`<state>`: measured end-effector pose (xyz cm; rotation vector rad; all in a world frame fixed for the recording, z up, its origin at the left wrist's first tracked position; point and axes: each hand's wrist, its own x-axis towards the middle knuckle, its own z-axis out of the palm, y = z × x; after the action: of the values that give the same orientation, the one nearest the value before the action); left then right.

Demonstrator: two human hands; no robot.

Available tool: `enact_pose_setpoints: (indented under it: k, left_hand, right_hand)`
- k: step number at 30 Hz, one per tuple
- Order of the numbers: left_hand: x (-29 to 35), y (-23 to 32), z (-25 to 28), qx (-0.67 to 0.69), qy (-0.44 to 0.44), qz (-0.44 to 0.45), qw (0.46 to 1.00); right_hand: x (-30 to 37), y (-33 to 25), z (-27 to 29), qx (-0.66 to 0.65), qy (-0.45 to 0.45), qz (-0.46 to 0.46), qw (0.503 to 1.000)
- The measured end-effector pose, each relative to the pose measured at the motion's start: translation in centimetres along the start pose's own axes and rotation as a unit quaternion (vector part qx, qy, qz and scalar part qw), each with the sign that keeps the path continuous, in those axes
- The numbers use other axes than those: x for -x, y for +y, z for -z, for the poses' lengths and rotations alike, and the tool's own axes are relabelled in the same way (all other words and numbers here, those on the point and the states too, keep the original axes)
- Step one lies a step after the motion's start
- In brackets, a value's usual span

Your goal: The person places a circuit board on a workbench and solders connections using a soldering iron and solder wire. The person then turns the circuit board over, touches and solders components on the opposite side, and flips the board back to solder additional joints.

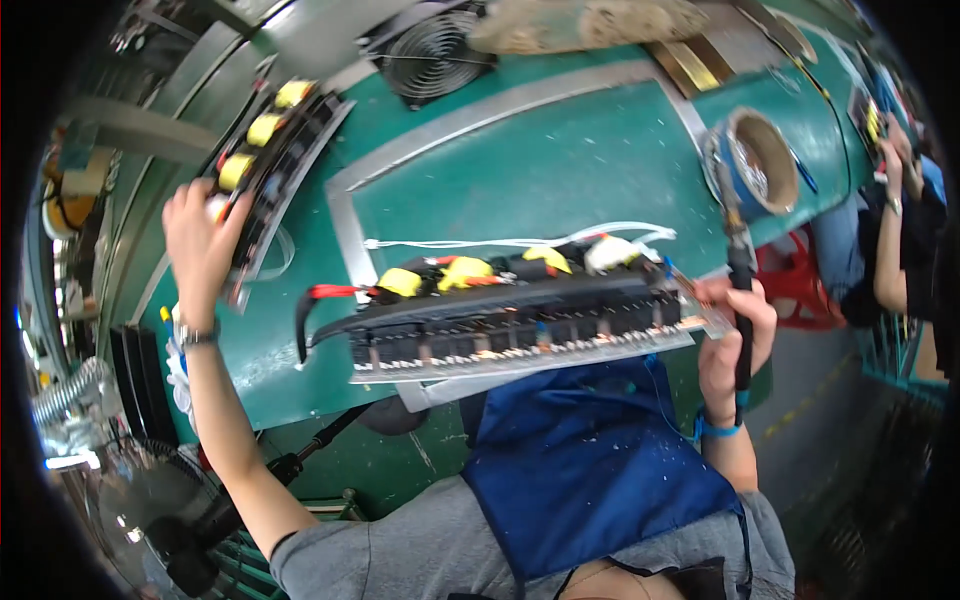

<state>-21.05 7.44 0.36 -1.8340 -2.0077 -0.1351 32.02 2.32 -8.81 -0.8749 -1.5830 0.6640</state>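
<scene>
Your left hand grips the far circuit board at the desk's left, while your right hand closes around a soldering iron beside the near board; both boards look rigid yet fragile, so hold edges only.

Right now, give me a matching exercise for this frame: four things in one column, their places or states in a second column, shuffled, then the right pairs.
Things:
1. left hand
2. right hand
3. long circuit board
4. small fan

Places or states:
A. lies across the near edge of the green bench
B. sits at the far edge of the bench
C. rests on the second circuit board at the left
D. grips a dark-handled tool

Pairs: 1-C, 2-D, 3-A, 4-B
</scene>
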Motion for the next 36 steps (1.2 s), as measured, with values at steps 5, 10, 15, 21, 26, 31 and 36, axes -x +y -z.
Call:
enact_pose_setpoints:
  k: [5,10,15,21,26,31,36]
  left_hand:
    - [9.8,-1.6,-0.2,0.010,-0.069,0.124,0.990]
    - [13.6,-2.1,0.1,0.055,-0.072,0.115,0.989]
    - [11.8,16.4,12.7,0.375,0.129,0.003,0.918]
    - [7.3,28.8,12.3,0.368,-0.050,-0.311,0.875]
    - [6.0,28.4,11.2,0.372,-0.120,-0.294,0.872]
    - [5.4,28.8,10.9,0.425,-0.148,-0.270,0.851]
    - [5.3,28.4,9.6,0.501,-0.202,-0.259,0.800]
  right_hand:
    - [-0.5,0.2,-0.4,-0.053,-0.001,0.012,0.999]
    - [0.1,0.7,0.3,-0.078,-0.001,0.026,0.997]
    - [0.3,0.9,0.2,-0.076,-0.012,0.032,0.996]
    - [0.3,0.8,0.7,-0.089,-0.007,0.025,0.996]
    - [-0.1,0.9,1.8,-0.051,-0.028,0.030,0.998]
    - [-0.2,0.6,2.4,-0.032,-0.039,0.036,0.998]
    - [-2.3,-1.1,5.4,0.061,-0.118,0.095,0.987]
